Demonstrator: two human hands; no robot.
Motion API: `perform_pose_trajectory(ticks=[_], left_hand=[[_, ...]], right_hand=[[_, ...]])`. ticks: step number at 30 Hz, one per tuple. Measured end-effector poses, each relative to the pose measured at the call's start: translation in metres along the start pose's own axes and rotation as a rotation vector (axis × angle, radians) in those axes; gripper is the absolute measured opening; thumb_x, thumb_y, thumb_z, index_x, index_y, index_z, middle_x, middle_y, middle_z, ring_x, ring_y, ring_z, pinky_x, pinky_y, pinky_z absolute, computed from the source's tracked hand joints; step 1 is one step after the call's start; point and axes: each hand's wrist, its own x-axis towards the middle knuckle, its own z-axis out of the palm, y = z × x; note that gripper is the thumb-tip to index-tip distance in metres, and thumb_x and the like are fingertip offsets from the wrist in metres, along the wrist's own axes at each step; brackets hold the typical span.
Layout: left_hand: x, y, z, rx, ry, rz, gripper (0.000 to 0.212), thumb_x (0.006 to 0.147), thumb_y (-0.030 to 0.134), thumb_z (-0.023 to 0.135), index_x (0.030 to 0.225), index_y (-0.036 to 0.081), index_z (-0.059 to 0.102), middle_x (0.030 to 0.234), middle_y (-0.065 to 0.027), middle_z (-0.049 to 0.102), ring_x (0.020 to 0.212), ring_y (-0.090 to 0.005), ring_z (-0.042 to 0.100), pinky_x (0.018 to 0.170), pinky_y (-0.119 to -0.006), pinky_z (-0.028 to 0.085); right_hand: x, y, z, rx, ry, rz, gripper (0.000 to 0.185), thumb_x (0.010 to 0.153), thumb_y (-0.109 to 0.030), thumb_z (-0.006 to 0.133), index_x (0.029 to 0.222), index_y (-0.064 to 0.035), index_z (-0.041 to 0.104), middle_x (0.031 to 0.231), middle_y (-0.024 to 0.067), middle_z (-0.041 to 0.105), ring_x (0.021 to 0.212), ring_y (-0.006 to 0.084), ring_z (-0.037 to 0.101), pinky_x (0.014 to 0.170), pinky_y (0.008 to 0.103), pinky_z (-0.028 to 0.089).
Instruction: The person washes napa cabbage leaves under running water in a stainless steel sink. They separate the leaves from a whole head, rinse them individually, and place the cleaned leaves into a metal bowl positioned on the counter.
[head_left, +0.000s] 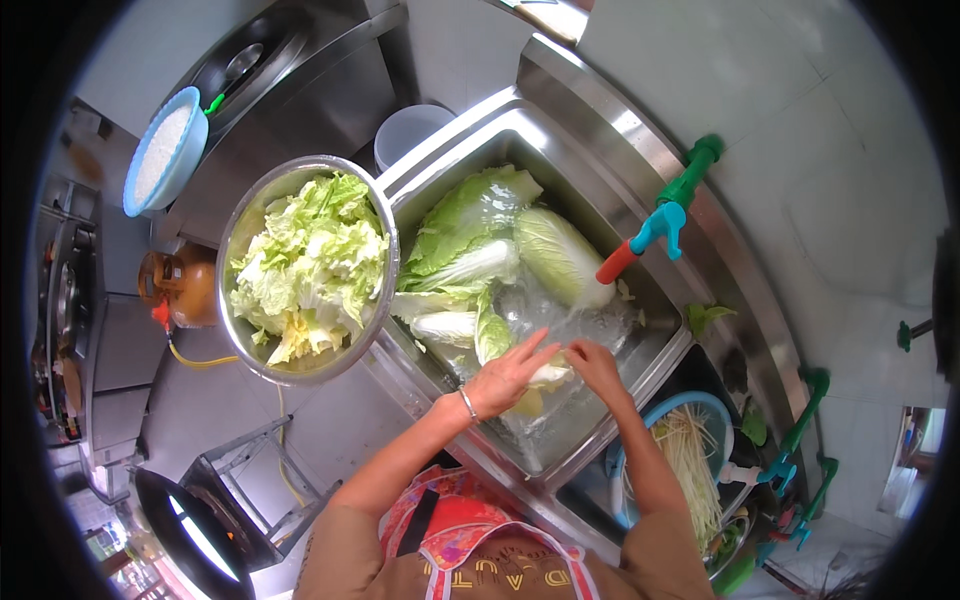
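Observation:
Both hands are over a steel sink (655, 343) of water holding napa cabbage. My left hand (504, 379), with a bracelet at the wrist, has its fingers stretched out over a pale cabbage piece (553, 373). My right hand (596, 367) has bent fingers at the same piece's right side; whether it grips the piece is unclear. Behind them, a whole napa cabbage (562, 257) lies below the tap with the red spout (619, 262), and a large green leaf (469, 217) rests to its left. A steel bowl (394, 262) heaped with torn cabbage leaves (311, 262) stands at the sink's left edge.
A blue basin (731, 427) with long pale sprouts (690, 480) sits in the right-hand basin area. At left are a blue bowl of white grains (166, 150), an orange gas cylinder (191, 285) and a metal stand (255, 480) with a black wok (191, 532) near it. A white bucket (412, 135) stands behind the steel bowl.

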Motion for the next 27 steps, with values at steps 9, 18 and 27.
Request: perform_pose_trajectory(ticks=[9, 18, 27], left_hand=[[0.002, 0.002, 0.038, -0.615, -0.046, -0.396, 0.031, 0.083, 0.018, 0.052, 0.107, -0.002, 0.050, 0.090, -0.0116, 0.060, 0.083, -0.0200, 0.057, 0.075, -0.029, 0.044], [-0.029, 0.027, 0.040, -1.256, -0.082, -0.609, 0.031, 0.082, 0.020, 0.058, 0.106, 0.001, 0.053, 0.094, -0.0023, 0.058, 0.085, -0.0094, 0.054, 0.075, -0.024, 0.044], [-0.062, 0.034, 0.032, -1.394, 0.057, -0.412, 0.028, 0.085, 0.018, 0.053, 0.108, 0.003, 0.052, 0.097, -0.0017, 0.057, 0.087, -0.0098, 0.053, 0.077, -0.024, 0.043]], right_hand=[[0.033, 0.010, -0.057, 0.252, 0.049, -0.073, 0.017, 0.077, -0.008, 0.054, 0.092, -0.0017, 0.056, 0.083, 0.0119, 0.057, 0.077, 0.0203, 0.055, 0.065, 0.0300, 0.044], [0.078, 0.099, -0.022, -0.757, -0.080, 0.049, 0.018, 0.074, -0.004, 0.047, 0.087, -0.0012, 0.060, 0.086, 0.0139, 0.059, 0.080, 0.0311, 0.056, 0.070, 0.0407, 0.048], [0.053, 0.087, -0.081, -0.107, -0.237, 0.054, 0.011, 0.069, -0.009, 0.054, 0.077, -0.0054, 0.061, 0.076, 0.0125, 0.060, 0.070, 0.0262, 0.058, 0.063, 0.0358, 0.044]])
